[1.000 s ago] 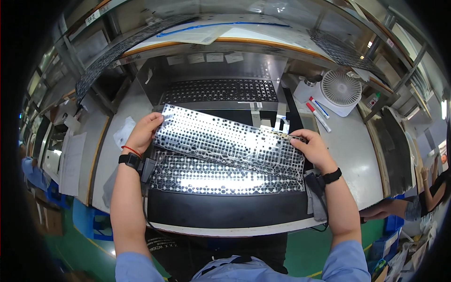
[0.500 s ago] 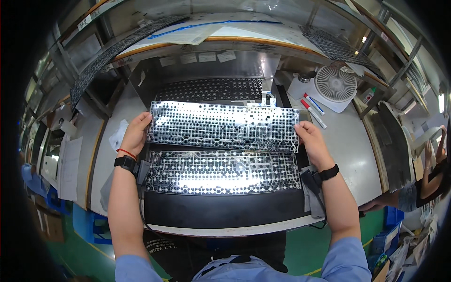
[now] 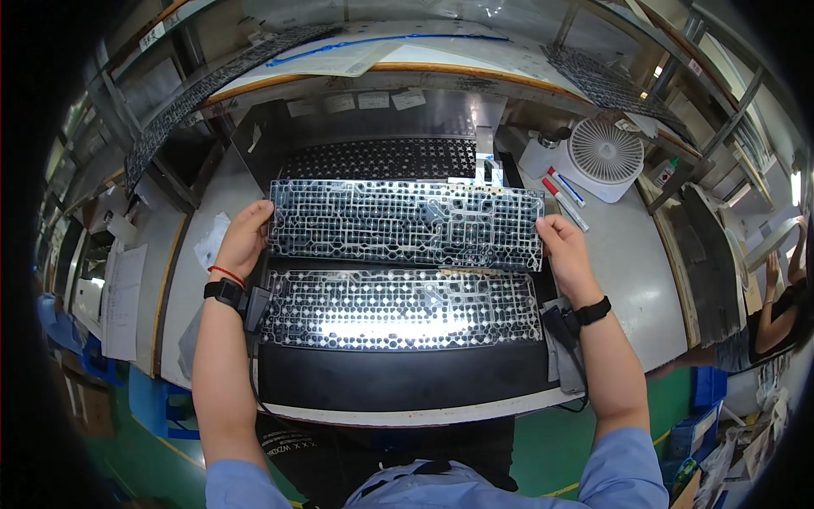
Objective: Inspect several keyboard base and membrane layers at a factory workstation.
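Note:
A clear keyboard membrane sheet (image 3: 365, 222) with dark dots and silvery traces is stretched between my hands. My left hand (image 3: 244, 236) pinches its left edge, thumb on top. At the opposite end, my right hand (image 3: 565, 254) grips the right edge the same way. A short connector tail (image 3: 487, 174) with white and blue patches sticks up beyond the sheet's far edge. Nearer to me, a second membrane sheet (image 3: 398, 314) lies flat on a black surface (image 3: 398, 373), with bright glare across it. Part of its far edge is hidden by the held sheet.
Behind the held sheet is a black perforated panel (image 3: 381, 158) against a metal backboard. To the right are a white round fan (image 3: 605, 151), red and blue markers (image 3: 560, 191) and a small bottle (image 3: 667, 172). Crumpled white film (image 3: 211, 242) lies left. Another person's arm (image 3: 767, 318) shows far right.
The held sheet has tilted and levelled slightly, its right end rising a little. Glare has left its surface, so its traces show more clearly. Both hands keep their grip.

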The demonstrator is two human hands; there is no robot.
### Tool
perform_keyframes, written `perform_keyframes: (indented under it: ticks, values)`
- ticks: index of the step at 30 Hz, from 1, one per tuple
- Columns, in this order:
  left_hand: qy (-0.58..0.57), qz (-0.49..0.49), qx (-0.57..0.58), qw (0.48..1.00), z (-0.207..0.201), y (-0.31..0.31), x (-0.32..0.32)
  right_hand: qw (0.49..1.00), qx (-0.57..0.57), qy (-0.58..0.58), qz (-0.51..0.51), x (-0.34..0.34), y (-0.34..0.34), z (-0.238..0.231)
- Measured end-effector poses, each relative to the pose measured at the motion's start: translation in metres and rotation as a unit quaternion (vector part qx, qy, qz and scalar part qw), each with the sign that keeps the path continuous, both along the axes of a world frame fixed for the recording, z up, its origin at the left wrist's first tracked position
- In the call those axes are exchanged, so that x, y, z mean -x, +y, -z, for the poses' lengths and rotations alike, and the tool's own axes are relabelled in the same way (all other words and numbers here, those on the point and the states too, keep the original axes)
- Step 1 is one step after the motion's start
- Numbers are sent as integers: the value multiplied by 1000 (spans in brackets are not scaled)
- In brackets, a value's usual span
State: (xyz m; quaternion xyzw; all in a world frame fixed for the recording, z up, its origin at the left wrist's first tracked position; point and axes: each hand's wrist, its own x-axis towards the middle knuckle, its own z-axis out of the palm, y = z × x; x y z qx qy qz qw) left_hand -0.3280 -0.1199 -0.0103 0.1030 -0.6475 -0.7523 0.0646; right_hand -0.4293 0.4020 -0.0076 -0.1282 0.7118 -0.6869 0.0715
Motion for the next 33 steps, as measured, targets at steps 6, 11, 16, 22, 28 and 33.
perform_keyframes:
  ticks: [6, 11, 16, 22, 28, 33]
  values:
    - [-4, -7, 4, 1000, -1, 1, -1, 999, 21, 1, 40, -2, -7, -2]
    - [-7, -3, 21, 1000, -3, 0, 0, 999, 14, 5, 45, -6, -6, -6]
    - [29, 27, -10, 999, 0, -12, -4, 998, 24, 25, 61, -3, 0, -3]
    - [-4, -48, -24, 999, -17, 10, -5, 994, 92, 33, 49, -3, 3, -4]
    - [-13, -23, 49, 998, -10, 8, -4, 995, 35, 62, 74, -13, -13, -14]
    - [-28, 0, 36, 999, -6, 1, 0, 995, 51, 69, 46, -6, -4, -5]
